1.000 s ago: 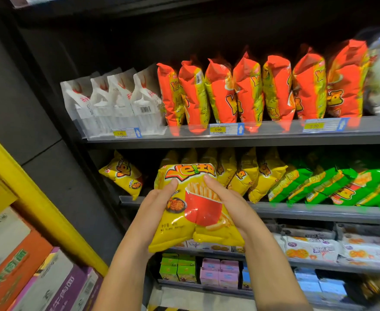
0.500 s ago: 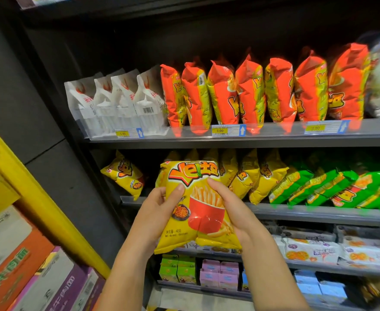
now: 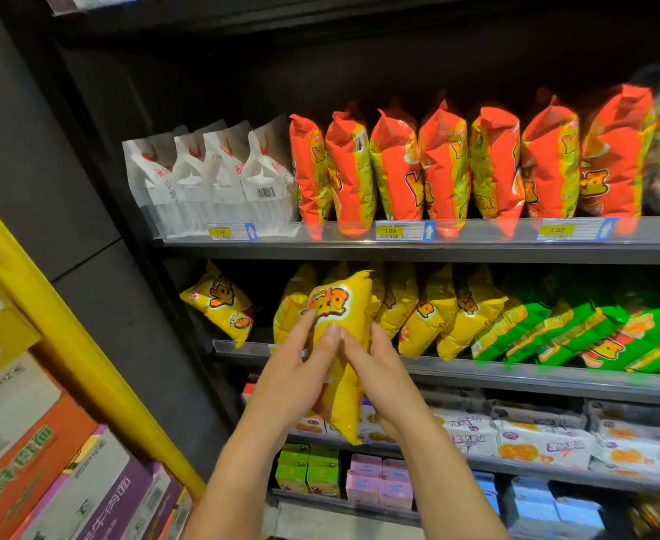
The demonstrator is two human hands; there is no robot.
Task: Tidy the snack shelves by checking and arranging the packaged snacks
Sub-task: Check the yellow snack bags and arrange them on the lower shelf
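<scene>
Both hands grasp one yellow snack bag (image 3: 342, 305), turned edge-on and held upright just in front of the middle shelf (image 3: 515, 378). The left hand (image 3: 293, 380) curls round its left face, the right hand (image 3: 383, 378) round its right. Behind it stand the other yellow bags (image 3: 426, 317), with green bags (image 3: 577, 329) to their right

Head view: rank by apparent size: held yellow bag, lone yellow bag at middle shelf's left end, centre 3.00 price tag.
1. held yellow bag, inflated by nearness to the camera
2. lone yellow bag
3. centre price tag
</scene>
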